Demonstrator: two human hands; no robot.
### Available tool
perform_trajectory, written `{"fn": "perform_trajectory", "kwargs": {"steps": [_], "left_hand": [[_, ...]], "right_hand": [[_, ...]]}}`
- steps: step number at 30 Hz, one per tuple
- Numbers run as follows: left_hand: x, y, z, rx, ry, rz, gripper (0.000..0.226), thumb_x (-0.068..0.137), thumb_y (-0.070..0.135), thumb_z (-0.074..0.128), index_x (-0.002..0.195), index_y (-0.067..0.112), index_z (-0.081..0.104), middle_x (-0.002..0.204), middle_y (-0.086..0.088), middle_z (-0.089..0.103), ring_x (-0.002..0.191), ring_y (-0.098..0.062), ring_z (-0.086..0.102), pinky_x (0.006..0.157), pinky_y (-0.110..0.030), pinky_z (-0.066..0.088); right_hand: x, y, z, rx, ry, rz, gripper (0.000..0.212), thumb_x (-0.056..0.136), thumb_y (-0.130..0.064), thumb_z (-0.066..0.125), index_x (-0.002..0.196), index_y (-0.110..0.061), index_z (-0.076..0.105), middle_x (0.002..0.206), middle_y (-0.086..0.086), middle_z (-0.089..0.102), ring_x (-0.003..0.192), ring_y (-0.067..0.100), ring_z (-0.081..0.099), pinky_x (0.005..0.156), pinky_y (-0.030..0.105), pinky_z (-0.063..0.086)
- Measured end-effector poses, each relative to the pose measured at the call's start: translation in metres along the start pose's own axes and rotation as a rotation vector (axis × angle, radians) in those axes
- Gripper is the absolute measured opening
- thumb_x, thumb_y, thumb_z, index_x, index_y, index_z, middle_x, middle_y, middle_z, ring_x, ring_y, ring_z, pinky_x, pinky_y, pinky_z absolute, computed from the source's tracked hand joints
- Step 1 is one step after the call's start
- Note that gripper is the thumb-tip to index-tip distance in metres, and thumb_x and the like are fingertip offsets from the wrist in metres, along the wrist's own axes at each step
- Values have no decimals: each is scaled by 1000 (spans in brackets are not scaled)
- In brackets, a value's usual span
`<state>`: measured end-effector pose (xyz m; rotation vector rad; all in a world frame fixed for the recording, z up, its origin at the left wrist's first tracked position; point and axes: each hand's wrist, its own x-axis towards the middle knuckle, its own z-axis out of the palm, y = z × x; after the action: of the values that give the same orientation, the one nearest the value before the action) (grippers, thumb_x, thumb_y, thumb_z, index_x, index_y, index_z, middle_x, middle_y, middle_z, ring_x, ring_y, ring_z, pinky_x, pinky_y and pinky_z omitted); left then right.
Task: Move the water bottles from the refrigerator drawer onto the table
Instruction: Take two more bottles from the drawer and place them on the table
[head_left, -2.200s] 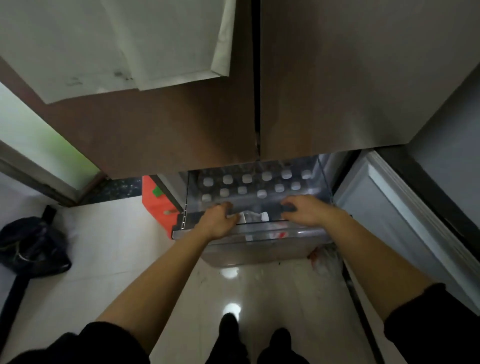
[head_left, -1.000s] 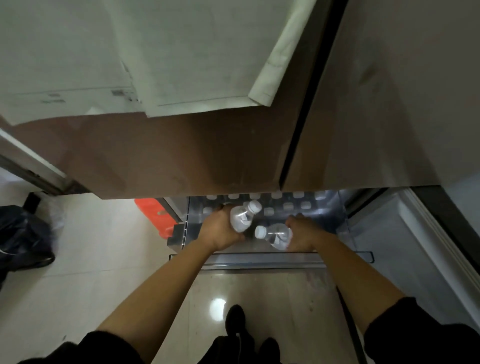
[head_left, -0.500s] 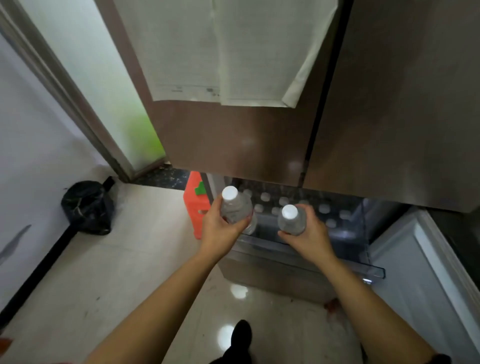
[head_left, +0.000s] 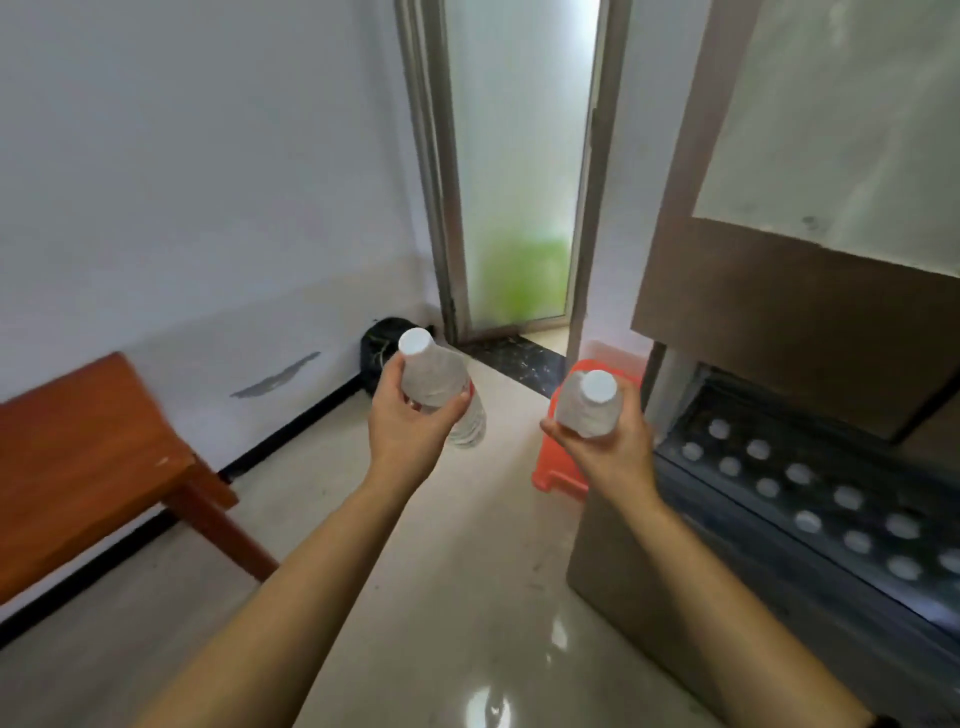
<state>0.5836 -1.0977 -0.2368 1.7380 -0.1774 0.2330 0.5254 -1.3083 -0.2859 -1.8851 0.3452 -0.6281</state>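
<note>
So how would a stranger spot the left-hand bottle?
Start at the frosted glass door. Below it the left hand and right hand each hold a white-capped water bottle. The left bottle shows before the black bag, not the orange stool.

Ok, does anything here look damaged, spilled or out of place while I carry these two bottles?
A grey scuff mars the white wall just above the black baseboard, like scraped paint. The refrigerator drawer stands open, bottles inside. Left hand and right hand grip the left bottle and right bottle, both capped; no spill shows.
</note>
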Motion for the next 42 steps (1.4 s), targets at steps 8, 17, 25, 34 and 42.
{"fn": "perform_trajectory", "kwargs": {"steps": [8, 17, 25, 34, 42], "left_hand": [[-11, -45, -285, 152, 187, 32, 66, 73, 24, 86, 130, 26, 53, 120, 8, 63, 113, -12, 61, 97, -41, 53], [-40, -95, -552, 326, 471, -68, 73, 69, 41, 83, 133, 32, 50, 125, 8, 56, 116, -15, 58, 96, -46, 53], [-37, -143, -680, 444, 618, -112, 60, 73, 32, 84, 124, 37, 52, 119, 16, 48, 119, -15, 52, 99, -45, 51], [75, -198, -816, 583, 731, -163, 69, 73, 27, 84, 132, 33, 49, 120, 10, 52, 114, -15, 55, 95, -40, 51], [179, -233, -930, 670, 797, -253, 63, 70, 25, 86, 125, 24, 56, 115, 9, 63, 106, -20, 60, 90, -44, 52]], "right_hand": [[-87, -118, 236, 98, -234, -69, 73, 66, -32, 91, 115, -37, 37, 109, -10, 57, 99, 15, 55, 80, 25, 40], [-207, -224, 473, 175, -646, -185, 72, 66, -36, 91, 118, -35, 42, 103, -21, 58, 96, 3, 60, 78, 17, 47], [-252, -260, 632, 93, -860, -275, 76, 62, -35, 93, 122, -32, 46, 112, -12, 57, 101, 6, 55, 84, 18, 45], [-222, -304, 842, 56, -988, -418, 89, 58, -45, 93, 134, -27, 49, 121, -12, 38, 105, 3, 40, 88, 18, 33], [-178, -365, 1005, -4, -1054, -509, 87, 57, -51, 91, 132, -31, 51, 121, -6, 41, 100, 7, 45, 87, 19, 44]]}}
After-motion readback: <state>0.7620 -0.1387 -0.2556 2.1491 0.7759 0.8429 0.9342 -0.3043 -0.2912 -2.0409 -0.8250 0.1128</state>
